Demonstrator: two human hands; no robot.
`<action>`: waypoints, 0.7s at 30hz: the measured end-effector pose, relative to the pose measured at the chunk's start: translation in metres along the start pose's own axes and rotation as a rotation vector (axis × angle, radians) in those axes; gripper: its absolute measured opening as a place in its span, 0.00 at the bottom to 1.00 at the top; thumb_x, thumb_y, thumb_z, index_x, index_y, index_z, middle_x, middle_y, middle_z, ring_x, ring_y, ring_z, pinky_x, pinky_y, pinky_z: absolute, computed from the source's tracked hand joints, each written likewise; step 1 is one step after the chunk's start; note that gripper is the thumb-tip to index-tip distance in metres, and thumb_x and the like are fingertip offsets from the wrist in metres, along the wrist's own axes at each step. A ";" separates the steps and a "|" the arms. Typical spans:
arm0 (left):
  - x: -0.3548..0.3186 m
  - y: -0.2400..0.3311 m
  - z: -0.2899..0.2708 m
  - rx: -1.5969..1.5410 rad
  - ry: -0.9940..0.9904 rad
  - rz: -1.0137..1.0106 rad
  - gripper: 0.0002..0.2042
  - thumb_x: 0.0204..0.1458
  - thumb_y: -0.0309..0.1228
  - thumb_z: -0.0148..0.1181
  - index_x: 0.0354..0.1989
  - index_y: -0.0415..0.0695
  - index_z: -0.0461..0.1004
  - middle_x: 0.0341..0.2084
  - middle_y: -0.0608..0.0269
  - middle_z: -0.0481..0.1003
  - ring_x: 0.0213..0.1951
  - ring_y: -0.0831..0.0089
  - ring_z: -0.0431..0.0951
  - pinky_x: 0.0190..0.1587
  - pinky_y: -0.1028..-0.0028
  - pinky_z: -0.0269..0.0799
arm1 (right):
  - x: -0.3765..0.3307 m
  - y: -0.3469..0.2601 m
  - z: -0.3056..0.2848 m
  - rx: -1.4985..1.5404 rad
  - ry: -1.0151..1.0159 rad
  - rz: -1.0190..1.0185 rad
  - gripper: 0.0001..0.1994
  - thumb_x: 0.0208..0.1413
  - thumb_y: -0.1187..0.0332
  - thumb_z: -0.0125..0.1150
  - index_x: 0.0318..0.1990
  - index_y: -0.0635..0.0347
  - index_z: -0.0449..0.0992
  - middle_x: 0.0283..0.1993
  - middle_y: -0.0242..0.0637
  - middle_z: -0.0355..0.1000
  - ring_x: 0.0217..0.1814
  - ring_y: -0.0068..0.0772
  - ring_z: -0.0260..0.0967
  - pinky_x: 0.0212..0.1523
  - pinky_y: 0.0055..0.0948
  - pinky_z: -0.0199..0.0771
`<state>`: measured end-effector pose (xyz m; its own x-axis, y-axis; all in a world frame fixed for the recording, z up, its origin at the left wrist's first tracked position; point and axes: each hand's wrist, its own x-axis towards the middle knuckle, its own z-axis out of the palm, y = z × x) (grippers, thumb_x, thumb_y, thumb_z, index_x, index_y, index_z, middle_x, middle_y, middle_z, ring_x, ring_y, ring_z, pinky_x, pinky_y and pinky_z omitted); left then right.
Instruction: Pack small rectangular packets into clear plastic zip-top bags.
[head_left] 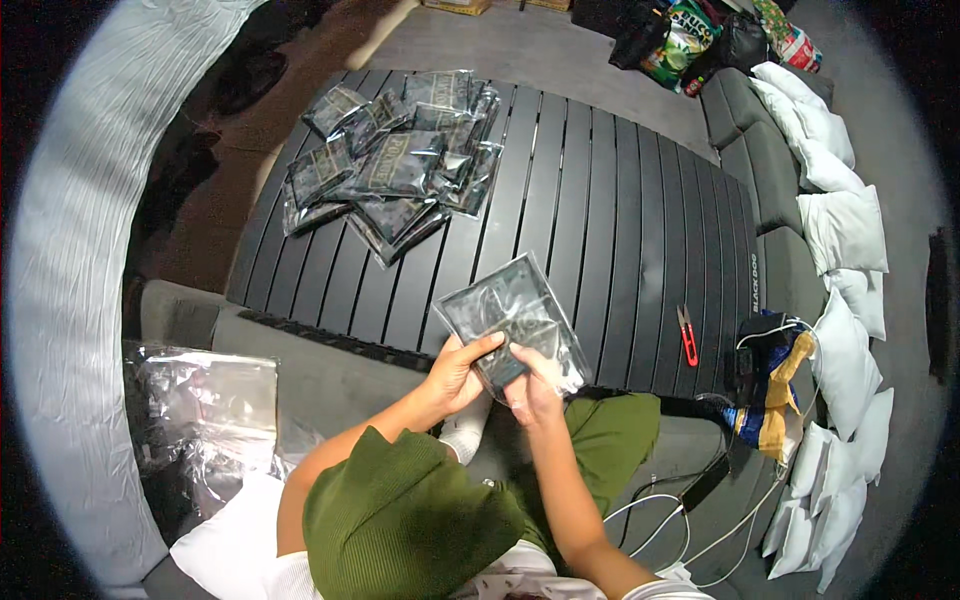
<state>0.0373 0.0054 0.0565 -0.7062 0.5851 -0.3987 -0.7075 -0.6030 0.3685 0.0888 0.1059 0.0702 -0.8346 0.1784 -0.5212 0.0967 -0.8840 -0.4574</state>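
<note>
Pinching a clear packet of dark contents with both hands, left hand and right hand closed on its near edge, above the near rim of the slatted black surface; piled packets far left, red snips right.

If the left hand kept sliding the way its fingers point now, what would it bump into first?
The left hand points up and right, already touching the clear packet that both hands hold. Past that, probably bare slats of the black table, though depth is uncertain.
</note>
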 end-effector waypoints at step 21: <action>-0.003 0.035 -0.006 -0.100 -0.100 -0.443 0.19 0.45 0.24 0.45 0.48 0.31 0.62 0.38 0.46 0.72 0.40 0.62 0.75 0.47 0.64 0.70 | -0.019 -0.085 -0.040 -1.853 -0.527 -1.400 0.30 0.26 0.76 0.62 0.46 0.44 0.74 0.63 0.42 0.53 0.66 0.52 0.46 0.61 0.50 0.49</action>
<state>0.0150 -0.0207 0.0658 -0.3385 0.8446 -0.4148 -0.9393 -0.3293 0.0961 0.1185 0.1947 0.0904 -0.7877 -0.2542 0.5612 -0.4786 0.8261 -0.2976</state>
